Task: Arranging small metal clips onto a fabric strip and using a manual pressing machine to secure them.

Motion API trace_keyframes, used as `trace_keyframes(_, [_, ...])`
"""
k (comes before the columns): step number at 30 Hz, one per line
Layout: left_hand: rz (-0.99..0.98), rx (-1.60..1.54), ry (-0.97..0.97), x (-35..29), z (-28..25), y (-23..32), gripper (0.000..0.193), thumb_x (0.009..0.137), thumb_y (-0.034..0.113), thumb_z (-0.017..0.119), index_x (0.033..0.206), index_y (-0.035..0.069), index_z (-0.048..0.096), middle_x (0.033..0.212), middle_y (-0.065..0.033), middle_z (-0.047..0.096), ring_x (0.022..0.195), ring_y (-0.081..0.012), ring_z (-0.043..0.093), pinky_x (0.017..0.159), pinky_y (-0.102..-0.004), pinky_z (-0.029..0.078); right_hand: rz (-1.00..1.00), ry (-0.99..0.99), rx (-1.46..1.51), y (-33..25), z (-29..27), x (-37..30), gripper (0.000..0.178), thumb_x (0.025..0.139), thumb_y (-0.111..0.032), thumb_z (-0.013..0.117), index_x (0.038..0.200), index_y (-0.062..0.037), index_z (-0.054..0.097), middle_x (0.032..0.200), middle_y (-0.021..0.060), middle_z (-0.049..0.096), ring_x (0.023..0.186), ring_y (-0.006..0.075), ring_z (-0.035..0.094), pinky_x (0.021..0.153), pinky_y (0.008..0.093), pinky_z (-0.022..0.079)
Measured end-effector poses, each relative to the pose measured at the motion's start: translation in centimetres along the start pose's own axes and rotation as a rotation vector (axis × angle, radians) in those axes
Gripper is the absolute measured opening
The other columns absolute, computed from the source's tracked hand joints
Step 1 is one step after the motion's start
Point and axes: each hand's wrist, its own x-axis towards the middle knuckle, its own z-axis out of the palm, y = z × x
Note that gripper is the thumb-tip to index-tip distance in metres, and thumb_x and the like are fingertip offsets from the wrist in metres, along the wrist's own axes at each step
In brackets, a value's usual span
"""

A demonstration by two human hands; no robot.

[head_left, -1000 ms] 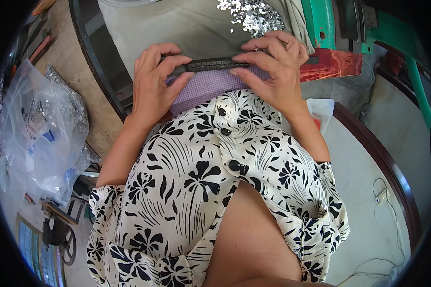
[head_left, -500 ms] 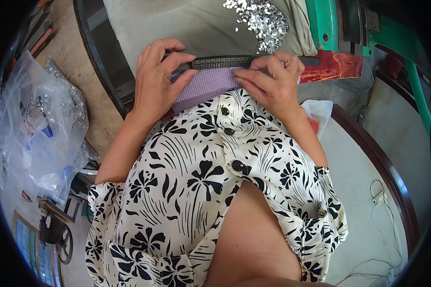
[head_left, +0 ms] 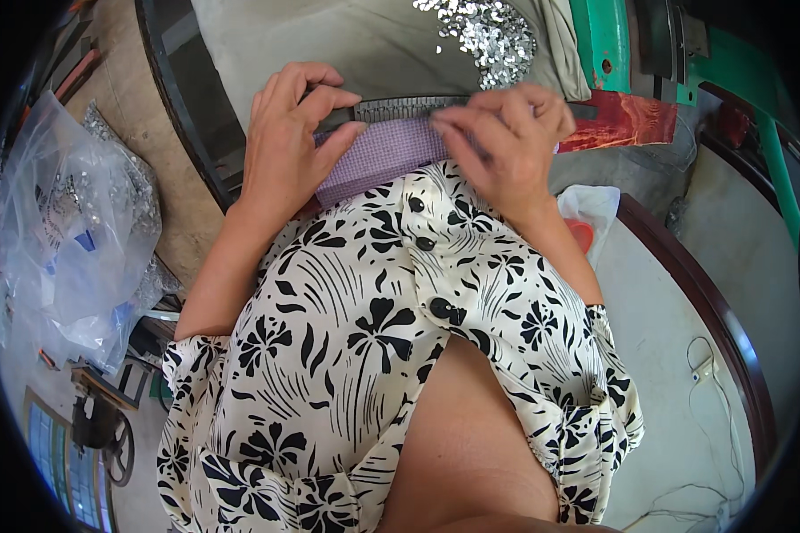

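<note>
A dark strip with a close row of ridges [head_left: 396,110] lies crosswise in front of me, at the near edge of the grey cloth. My left hand [head_left: 289,138] has its left end between forefinger and thumb. The thumb rests by a purple checked cloth [head_left: 378,155], spread between the strip and my patterned shirt. Over the right end of the strip is my right hand [head_left: 507,147], bent at the fingers and smeared by motion. Whether it pinches anything does not show. Beyond the strip, a heap of silver sequins [head_left: 498,44] is spread on the grey cloth [head_left: 302,49].
A green metal frame [head_left: 600,44] stands at the far right, beside a red patterned sheet [head_left: 627,120]. Clear plastic bags [head_left: 71,240] with silvery bits fill the left side. A dark rail [head_left: 182,98] runs left of the grey cloth. Cables [head_left: 720,426] trail at lower right.
My right hand has lifted slightly and its fingers have shifted, now blurred. The strip's ridged face shows more clearly. My left hand has moved only a little.
</note>
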Motion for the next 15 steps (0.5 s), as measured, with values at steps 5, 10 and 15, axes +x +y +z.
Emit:
trace_keyframes(5, [-0.006,-0.021,0.004,0.0,0.0,0.1,0.028,0.071,0.010,0.082,0.097,0.006,0.070,0.111,-0.0058,0.060,0.105,-0.0269,0.057,0.093,-0.0383,0.042,-0.124,0.097,-0.038,2.2,2.4,3.4,0.013,0.072,-0.028,0.083,0.083,-0.0234,0.077,0.087,-0.0107,0.062,0.098,0.0196,0.053,0.086,0.0406,0.027])
trace_keyframes(10, [-0.017,-0.021,0.023,0.0,0.1,0.3,0.028,0.074,0.017,0.081,0.096,0.006,0.070,0.111,-0.0054,0.060,0.105,-0.0268,0.056,0.091,-0.0381,0.041,-0.114,0.007,-0.033,3.6,3.1,4.6,0.013,0.072,-0.027,0.083,0.083,-0.0214,0.079,0.090,-0.0100,0.065,0.100,0.0206,0.053,0.087,0.0414,0.028])
trace_keyframes(15, [-0.075,0.051,0.020,0.0,0.8,1.2,0.026,0.077,0.020,0.081,0.098,0.007,0.071,0.114,-0.0071,0.061,0.107,-0.0260,0.056,0.094,-0.0371,0.039,-0.111,-0.064,0.055,5.0,1.9,4.8,0.012,0.074,-0.025,0.082,0.085,-0.0206,0.078,0.094,-0.0102,0.066,0.104,0.0204,0.052,0.089,0.0415,0.028])
